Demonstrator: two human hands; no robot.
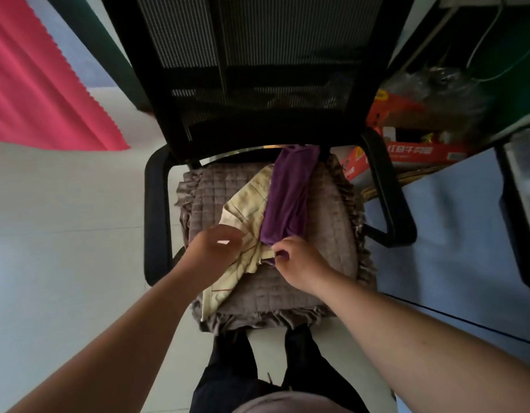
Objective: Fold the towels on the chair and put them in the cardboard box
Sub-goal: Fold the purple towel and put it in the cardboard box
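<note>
A black mesh office chair point(257, 84) stands before me with a grey quilted cushion point(326, 222) on its seat. A purple towel point(287, 195) lies lengthwise on the cushion, partly over a cream checked towel point(245, 198) that trails toward the front left edge. My right hand point(299, 260) pinches the near corner of the purple towel. My left hand point(216, 248) rests on the cream towel with curled fingers; whether it grips the cloth is hidden. A red and white printed cardboard box point(412, 153) sits on the floor behind the chair's right armrest.
A pink cloth point(40, 93) hangs at the left. Clear plastic bags point(436, 84) and cables lie at the far right under a dark green table. A blue surface point(454, 234) spreads to the right of the chair. My legs stand at the seat's front edge.
</note>
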